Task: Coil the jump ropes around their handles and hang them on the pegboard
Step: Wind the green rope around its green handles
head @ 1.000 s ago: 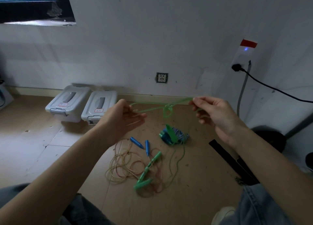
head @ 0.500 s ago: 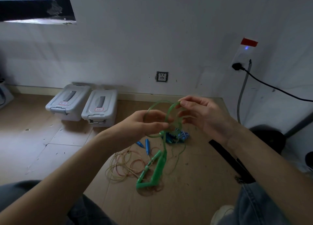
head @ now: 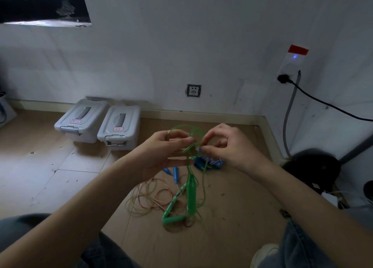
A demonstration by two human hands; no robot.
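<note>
Both hands hold a green jump rope (head: 182,127) in front of me above the floor. My left hand (head: 161,152) grips a loop of its cord, and my right hand (head: 228,146) pinches the cord where the loops cross. One green handle (head: 191,195) hangs down from my hands; another green handle (head: 173,219) lies on the floor below. A thin orange and yellow rope (head: 149,197) with blue handles (head: 175,172) lies loosely coiled on the floor. A blue patterned rope bundle (head: 216,163) lies behind my hands. No pegboard is in view.
Two grey lidded storage boxes (head: 119,126) stand against the wall at the left. A wall socket (head: 193,90) sits low on the wall. A black cable (head: 323,104) runs from a plug at the right, above dark objects (head: 310,169) in the corner.
The hands came together from a stretched-apart hold, turning the straight green cord into loops. The green handle lifted off the floor and now hangs below my hands.
</note>
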